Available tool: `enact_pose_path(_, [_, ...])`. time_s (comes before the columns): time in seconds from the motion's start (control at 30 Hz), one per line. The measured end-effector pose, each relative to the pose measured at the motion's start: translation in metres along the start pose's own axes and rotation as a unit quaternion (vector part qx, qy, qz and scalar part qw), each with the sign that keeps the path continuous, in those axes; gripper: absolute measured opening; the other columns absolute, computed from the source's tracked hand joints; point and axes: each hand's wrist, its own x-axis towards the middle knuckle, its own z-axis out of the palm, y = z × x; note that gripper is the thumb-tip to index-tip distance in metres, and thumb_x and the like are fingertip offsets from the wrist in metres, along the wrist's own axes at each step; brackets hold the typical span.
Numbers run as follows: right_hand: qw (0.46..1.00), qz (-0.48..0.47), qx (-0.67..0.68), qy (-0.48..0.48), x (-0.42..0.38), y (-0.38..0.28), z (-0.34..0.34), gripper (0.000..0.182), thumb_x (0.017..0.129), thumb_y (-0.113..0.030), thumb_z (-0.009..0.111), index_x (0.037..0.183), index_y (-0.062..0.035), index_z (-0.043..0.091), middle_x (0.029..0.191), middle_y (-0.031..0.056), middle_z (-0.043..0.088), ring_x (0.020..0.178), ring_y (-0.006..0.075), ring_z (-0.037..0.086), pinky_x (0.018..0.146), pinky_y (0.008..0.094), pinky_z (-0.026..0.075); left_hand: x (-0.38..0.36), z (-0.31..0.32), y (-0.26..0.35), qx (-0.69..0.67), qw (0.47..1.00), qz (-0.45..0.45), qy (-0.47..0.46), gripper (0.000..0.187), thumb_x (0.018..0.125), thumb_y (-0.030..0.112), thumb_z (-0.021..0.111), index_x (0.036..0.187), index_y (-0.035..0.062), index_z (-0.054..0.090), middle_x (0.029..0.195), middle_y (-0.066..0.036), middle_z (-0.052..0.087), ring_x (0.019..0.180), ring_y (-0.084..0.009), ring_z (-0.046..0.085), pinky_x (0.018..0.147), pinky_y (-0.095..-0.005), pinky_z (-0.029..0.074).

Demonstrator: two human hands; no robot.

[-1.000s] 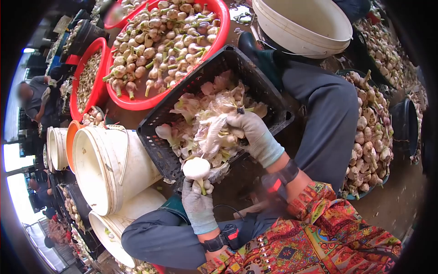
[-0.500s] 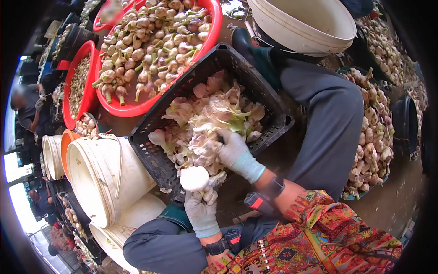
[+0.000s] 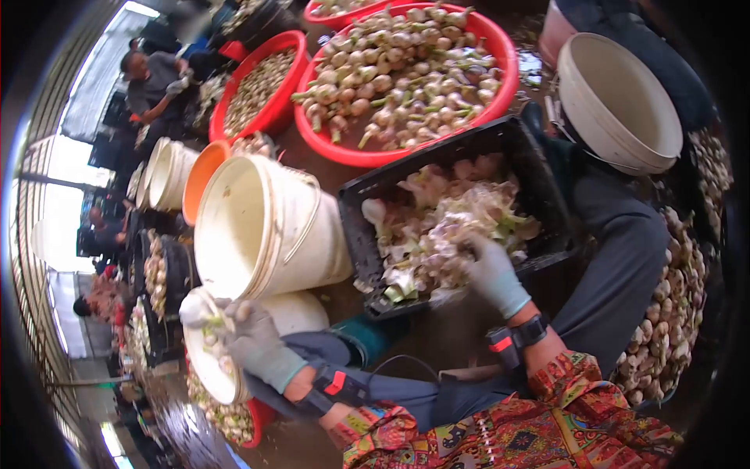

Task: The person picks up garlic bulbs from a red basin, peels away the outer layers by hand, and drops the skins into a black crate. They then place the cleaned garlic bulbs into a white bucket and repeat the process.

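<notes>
My left hand (image 3: 266,344), in a grey glove, is closed around garlic bulbs (image 3: 201,307). They are smeared by motion beside the white buckets, and a bit of green stem shows. My right hand (image 3: 494,275), gloved too, is over the near side of a black plastic crate (image 3: 461,148). Its fingers are curled against the heap of pale garlic skins (image 3: 457,223); whether they pinch anything is hidden. The crate is tilted between my legs.
A large red tub (image 3: 504,55) of stemmed garlic stands behind the crate. White buckets (image 3: 324,242) are on the left, another white bucket (image 3: 617,102) at upper right. Piled garlic (image 3: 664,328) lies right of my leg. A co-worker (image 3: 156,90) sits at far left.
My left hand has moved left with the garlic, from the crate's near edge to beside the buckets. My right hand stays at the skins. The view has turned to the left.
</notes>
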Motion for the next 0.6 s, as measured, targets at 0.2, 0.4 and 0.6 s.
enact_pose_path(0.2, [0.987,0.099,-0.090,-0.087,0.006,-0.006,-0.007,0.022,0.084,-0.025,0.059,0.093,-0.0043,0.060,0.087,0.0207,0.063,0.085,0.0399,0.059,0.073,0.0466,0.047,0.082,0.034,-0.171,0.326,0.917,-0.228,-0.039,0.030,0.096,0.022,0.050,0.114,-0.0012,0.056,0.102,-0.012,0.064,0.077,-0.0173,0.058,0.063,-0.0275,0.047])
enact_pose_path(0.4, [0.982,0.157,0.033,-0.098,0.012,0.017,-0.011,0.021,0.085,-0.019,0.057,0.100,-0.0054,0.057,0.083,0.0212,0.061,0.081,0.0419,0.059,0.069,0.0461,0.048,0.177,-0.005,-0.357,0.743,0.545,-0.337,-0.192,0.022,0.085,0.009,0.057,0.106,0.0014,0.061,0.083,-0.009,0.065,0.057,-0.0121,0.057,0.046,-0.0227,0.044])
enact_pose_path(0.6, [0.954,0.252,0.097,-0.131,0.040,0.009,-0.025,0.016,0.087,-0.019,0.056,0.094,-0.0054,0.057,0.078,0.0190,0.060,0.074,0.0394,0.060,0.065,0.0427,0.049,0.231,-0.058,-0.445,0.863,0.313,-0.368,-0.151,0.037,0.079,0.016,0.060,0.108,-0.0062,0.054,0.083,-0.017,0.064,0.060,-0.0250,0.064,0.055,-0.0363,0.054])
